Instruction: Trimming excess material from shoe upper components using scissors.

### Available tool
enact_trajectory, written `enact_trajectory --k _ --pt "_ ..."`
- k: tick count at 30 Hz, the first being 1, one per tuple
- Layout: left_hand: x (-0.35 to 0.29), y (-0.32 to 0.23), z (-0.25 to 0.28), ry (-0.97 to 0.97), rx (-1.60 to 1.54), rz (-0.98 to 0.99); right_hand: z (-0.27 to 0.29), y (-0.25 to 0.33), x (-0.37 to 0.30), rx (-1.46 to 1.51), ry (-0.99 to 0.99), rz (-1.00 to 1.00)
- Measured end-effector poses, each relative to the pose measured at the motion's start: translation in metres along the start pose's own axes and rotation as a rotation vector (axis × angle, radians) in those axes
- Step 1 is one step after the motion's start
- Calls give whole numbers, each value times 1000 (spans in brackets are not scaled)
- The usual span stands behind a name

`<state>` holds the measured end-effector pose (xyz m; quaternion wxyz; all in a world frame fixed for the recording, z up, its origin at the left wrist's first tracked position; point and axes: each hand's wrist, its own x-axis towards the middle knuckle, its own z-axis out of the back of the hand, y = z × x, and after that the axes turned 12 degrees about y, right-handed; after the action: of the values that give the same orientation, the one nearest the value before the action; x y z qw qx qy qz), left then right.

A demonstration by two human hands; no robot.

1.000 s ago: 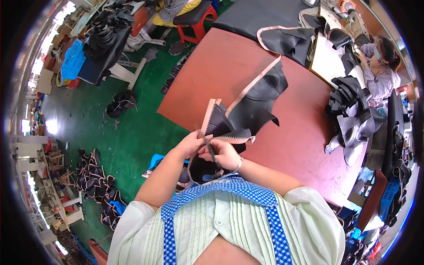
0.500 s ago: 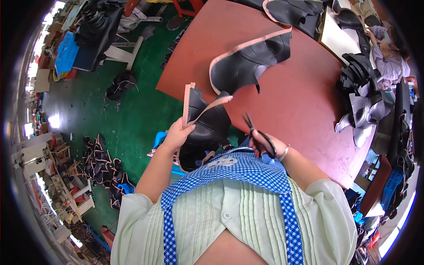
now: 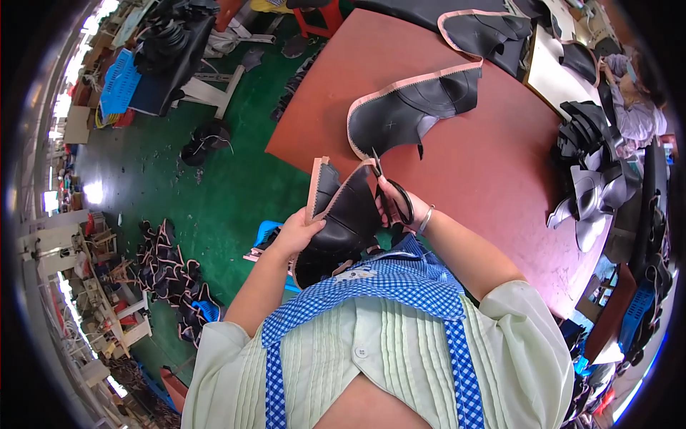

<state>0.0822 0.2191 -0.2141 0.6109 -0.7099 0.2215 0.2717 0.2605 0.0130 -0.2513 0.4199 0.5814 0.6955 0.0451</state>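
My left hand (image 3: pixel 301 232) grips a black leather shoe-upper piece (image 3: pixel 350 221) by its edge, which carries a pinkish zigzag-cut border. My right hand (image 3: pixel 397 205) is closed round black-handled scissors (image 3: pixel 405 202). Their blades point away from me and meet the tip of the piece's pink border at its right end. Whether they bite into it I cannot tell. Just beyond, on the reddish-brown table (image 3: pixel 314 107), lies another black leather piece (image 3: pixel 407 105) with the same pink edging, joined by a thin strip to a further piece (image 3: pixel 486 34) at the back.
A pile of black cut pieces (image 3: pixel 589 171) lies along the table's right side, near a co-worker in a pale top (image 3: pixel 636 114). On the green floor to the left rest a heap of pink-edged pieces (image 3: pixel 168 268) and a dark bundle (image 3: pixel 206 141). A blue basket (image 3: pixel 120 82) stands far left.
My right hand has brought the scissors up and left to the held piece's border tip. That border end has swung more upright. The whole view has shifted slightly.
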Motion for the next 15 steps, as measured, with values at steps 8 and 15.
enact_trajectory --k 8,15 --pt "-15 -1 8 -79 272 -14 -13 -6 -13 -725 -698 311" --pt "-29 -24 15 -82 220 -40 21 6 -6 62 -336 345"
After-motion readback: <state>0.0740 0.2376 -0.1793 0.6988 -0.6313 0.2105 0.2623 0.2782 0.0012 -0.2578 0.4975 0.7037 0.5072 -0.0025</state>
